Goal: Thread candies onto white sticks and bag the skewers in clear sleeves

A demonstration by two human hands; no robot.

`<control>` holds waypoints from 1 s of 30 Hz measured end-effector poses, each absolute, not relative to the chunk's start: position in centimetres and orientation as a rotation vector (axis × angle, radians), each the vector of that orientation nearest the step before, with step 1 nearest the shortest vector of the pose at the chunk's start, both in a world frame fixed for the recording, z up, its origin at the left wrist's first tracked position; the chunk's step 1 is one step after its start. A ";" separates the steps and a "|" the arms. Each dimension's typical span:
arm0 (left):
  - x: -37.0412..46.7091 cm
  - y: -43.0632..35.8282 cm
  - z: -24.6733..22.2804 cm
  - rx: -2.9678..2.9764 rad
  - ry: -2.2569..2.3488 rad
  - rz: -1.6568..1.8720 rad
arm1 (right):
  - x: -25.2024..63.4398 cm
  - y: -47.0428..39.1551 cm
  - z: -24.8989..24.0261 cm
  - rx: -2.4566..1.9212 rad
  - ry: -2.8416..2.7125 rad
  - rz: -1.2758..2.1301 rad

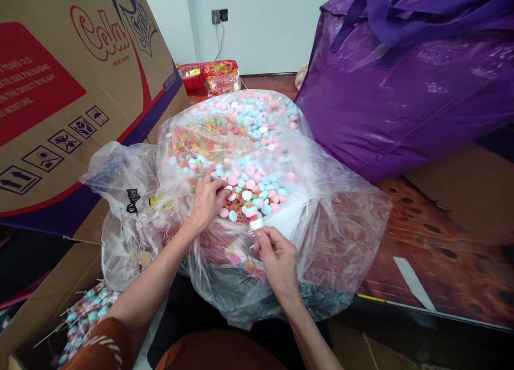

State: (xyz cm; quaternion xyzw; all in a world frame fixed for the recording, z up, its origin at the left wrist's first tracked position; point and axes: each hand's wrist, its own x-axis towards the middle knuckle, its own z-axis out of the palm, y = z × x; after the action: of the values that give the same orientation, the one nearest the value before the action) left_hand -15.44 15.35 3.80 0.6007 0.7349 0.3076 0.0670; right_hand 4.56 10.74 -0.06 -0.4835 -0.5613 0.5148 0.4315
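A large clear plastic bag lies open in front of me, full of pastel candies in pink, blue and white. Small ring-shaped gummies in red, green and orange fill its left part. My left hand rests at the bag's opening, thumb and finger pinched at a white candy on the pile. My right hand holds a candy stick by its lower end; a white piece, a red piece and pastel pieces are stacked on it, tilted over the pile.
A tall printed carton stands at left. Below it, an open box holds many finished candy sticks. At right is a big purple bag on the wooden table. A red basket and a red packet sit behind.
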 end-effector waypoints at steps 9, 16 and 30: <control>-15.1 11.8 6.0 1.683 1.761 0.808 | 4.9 10.6 0.0 -1.206 -1.411 1.308; -12.2 10.8 5.2 1.988 2.087 0.472 | 5.0 10.4 -0.3 -1.208 -1.403 1.280; -12.3 9.1 4.1 2.127 1.982 0.486 | 5.6 9.3 -0.2 -1.191 -1.471 1.245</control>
State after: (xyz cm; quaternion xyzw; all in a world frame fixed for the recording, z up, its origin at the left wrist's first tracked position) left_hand -12.28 9.14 4.11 0.7182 0.6692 0.1640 0.0971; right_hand 5.61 9.26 -0.22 -0.4761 -0.5879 0.4978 0.4242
